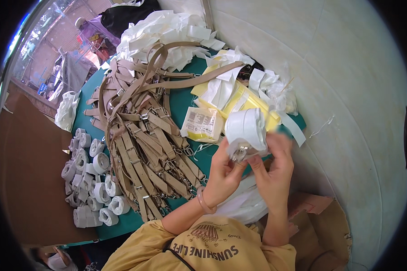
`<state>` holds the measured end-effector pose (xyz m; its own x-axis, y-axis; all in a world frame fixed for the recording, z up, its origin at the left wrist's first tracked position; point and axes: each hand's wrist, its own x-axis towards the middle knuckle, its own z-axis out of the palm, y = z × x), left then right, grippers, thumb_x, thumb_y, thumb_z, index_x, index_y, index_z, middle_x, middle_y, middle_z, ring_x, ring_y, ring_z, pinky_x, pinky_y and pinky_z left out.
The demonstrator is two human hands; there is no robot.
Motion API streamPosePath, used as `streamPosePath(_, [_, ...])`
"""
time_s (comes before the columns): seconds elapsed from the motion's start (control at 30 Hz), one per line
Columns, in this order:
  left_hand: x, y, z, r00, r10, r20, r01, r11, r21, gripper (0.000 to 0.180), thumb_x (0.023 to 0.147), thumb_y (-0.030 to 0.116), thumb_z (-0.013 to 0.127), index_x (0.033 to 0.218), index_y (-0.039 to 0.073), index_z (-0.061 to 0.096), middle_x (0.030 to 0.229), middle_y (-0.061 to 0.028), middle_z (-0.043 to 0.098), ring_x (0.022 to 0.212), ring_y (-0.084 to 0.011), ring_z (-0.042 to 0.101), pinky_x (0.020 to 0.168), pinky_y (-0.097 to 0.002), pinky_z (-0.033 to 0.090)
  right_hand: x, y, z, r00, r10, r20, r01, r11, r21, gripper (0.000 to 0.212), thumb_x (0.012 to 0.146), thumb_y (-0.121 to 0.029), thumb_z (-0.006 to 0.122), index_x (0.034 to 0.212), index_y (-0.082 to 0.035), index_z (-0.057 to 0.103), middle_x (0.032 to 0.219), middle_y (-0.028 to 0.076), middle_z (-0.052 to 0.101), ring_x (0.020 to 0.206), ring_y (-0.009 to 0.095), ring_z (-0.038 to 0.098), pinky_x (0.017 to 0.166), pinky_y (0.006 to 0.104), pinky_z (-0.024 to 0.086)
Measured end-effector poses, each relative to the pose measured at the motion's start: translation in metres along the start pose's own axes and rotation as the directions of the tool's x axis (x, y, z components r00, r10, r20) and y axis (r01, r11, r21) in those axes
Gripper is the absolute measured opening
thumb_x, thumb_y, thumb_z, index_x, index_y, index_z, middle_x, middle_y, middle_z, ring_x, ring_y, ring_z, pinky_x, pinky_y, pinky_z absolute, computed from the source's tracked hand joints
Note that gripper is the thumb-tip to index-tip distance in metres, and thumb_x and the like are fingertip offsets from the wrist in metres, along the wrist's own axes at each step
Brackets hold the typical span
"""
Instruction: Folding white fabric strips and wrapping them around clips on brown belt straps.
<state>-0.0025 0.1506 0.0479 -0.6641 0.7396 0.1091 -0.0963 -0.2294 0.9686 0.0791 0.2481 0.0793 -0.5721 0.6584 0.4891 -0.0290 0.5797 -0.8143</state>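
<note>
1. White roll: between both hands, at the fingertips; shiny metal piece at its near end.
2. Left hand: partly curled, gripping roll's lower left side, thumb toward near end.
3. Right hand: partly curled, gripping roll's right side, thumb at near edge; fingertips blurred.
4. Brown straps: piled on green table, left of hands.
5. Smaller white rolls: clustered beyond straps, well apart from hands.

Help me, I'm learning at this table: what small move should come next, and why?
I'd probably press the white roll snug: the left hand and right hand both hold it, a shiny part shows at its lower end, and similar white rolls lie grouped at the left.
</note>
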Motion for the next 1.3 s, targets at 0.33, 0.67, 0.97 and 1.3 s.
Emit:
streamPosePath(0.33, [0.009, 0.041, -0.033, 0.907, -0.162, 0.388, -0.058, 0.866, 0.497, 0.027, 0.078, 0.021, 0.060, 0.094, 0.000, 0.061, 0.089, -0.0098, 0.049, 0.082, -0.0196, 0.046, 0.072, -0.0286, 0.034, 0.021, 0.035, -0.040, 0.788, 0.345, 0.510, -0.510, 0.830, 0.227, 0.027, 0.084, -0.018, 0.071, 0.100, 0.003, 0.065, 0.093, 0.002, 0.062, 0.088, 0.012, 0.051, 0.081, 0.0276, 0.042])
streamPosePath(0.67, [0.041, 0.031, -0.055, 0.697, -0.540, 0.471, 0.242, 0.796, 0.554, 0.069, 0.083, 0.055, 0.063, 0.117, -0.005, 0.056, 0.108, -0.0160, 0.061, 0.095, -0.0226, 0.059, 0.081, -0.0289, 0.046, 0.027, 0.057, -0.032, 0.238, 0.181, 0.954, -0.774, 0.629, 0.074, 0.031, 0.088, -0.022, 0.068, 0.107, 0.002, 0.066, 0.093, 0.000, 0.065, 0.083, 0.005, 0.057, 0.078, 0.0225, 0.045])
streamPosePath(0.97, [0.004, 0.018, -0.059, 0.370, -0.855, 0.362, 0.816, 0.486, 0.313, 0.047, 0.077, 0.035, 0.072, 0.110, 0.002, 0.064, 0.105, -0.0052, 0.063, 0.093, -0.0124, 0.058, 0.078, -0.0251, 0.045, -0.020, 0.054, -0.020, 0.439, 0.559, 0.703, -0.769, 0.639, -0.028, 0.036, 0.092, -0.029, 0.061, 0.109, 0.002, 0.062, 0.113, 0.011, 0.055, 0.101, 0.014, 0.053, 0.083, 0.0291, 0.044])
streamPosePath(1.3, [-0.026, -0.005, -0.073, 0.311, -0.894, 0.323, 0.950, 0.298, -0.090, 0.040, 0.081, 0.032, 0.069, 0.114, 0.011, 0.062, 0.100, -0.0001, 0.063, 0.085, -0.0105, 0.060, 0.070, -0.0278, 0.050, -0.106, 0.030, 0.009, 0.829, -0.469, 0.305, 0.541, 0.810, -0.226, 0.027, 0.073, 0.004, 0.067, 0.100, -0.001, 0.062, 0.114, 0.016, 0.058, 0.100, 0.030, 0.057, 0.075, 0.0396, 0.049])
